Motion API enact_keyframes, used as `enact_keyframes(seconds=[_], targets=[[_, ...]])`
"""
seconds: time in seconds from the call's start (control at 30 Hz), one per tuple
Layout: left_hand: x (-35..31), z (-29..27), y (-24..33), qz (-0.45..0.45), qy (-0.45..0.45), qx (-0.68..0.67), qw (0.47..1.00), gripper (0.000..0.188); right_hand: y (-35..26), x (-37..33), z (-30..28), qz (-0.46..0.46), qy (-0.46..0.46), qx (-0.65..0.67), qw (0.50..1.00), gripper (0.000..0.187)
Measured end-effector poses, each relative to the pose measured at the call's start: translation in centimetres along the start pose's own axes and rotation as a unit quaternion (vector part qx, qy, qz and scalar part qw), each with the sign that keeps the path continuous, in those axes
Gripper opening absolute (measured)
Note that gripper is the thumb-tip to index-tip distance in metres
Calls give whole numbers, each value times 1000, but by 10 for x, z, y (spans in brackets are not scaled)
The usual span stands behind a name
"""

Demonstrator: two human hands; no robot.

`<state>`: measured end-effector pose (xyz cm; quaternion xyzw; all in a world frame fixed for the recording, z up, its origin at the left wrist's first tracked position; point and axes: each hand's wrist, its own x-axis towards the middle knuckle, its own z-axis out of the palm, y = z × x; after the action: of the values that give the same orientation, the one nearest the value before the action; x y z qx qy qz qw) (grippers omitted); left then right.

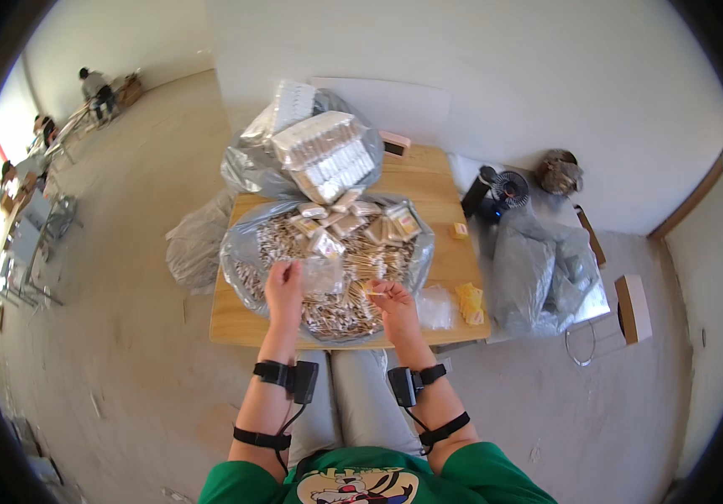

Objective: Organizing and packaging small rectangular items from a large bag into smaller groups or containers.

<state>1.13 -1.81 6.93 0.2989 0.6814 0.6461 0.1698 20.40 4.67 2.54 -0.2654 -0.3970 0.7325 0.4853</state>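
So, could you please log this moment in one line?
left hand: at clear bag | right hand: pinching small yellowish item | below: loose cotton swabs

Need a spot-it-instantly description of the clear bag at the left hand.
On the wooden table, find the grey liner full of cotton swabs. Over the heap, just right of the left hand, is a flat clear bag. Unlike the filled packs beyond it, it looks empty.
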Motion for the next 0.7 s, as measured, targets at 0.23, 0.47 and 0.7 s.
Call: enact_keyframes(seconds=[0.23,0.47,0.7], targets=[[-16,-1,-25,-67,-17,-99,993,13,-44,-28,-88,8,50,-59,997,14],[-41,20,-20,-124,-65,-131,982,14,-54,-36,-216,-4,320,-351,880,12],[-66,41,-5,-112,-105,-60,986,14,-49,-21,-261,-41,324,-579,747,7]])
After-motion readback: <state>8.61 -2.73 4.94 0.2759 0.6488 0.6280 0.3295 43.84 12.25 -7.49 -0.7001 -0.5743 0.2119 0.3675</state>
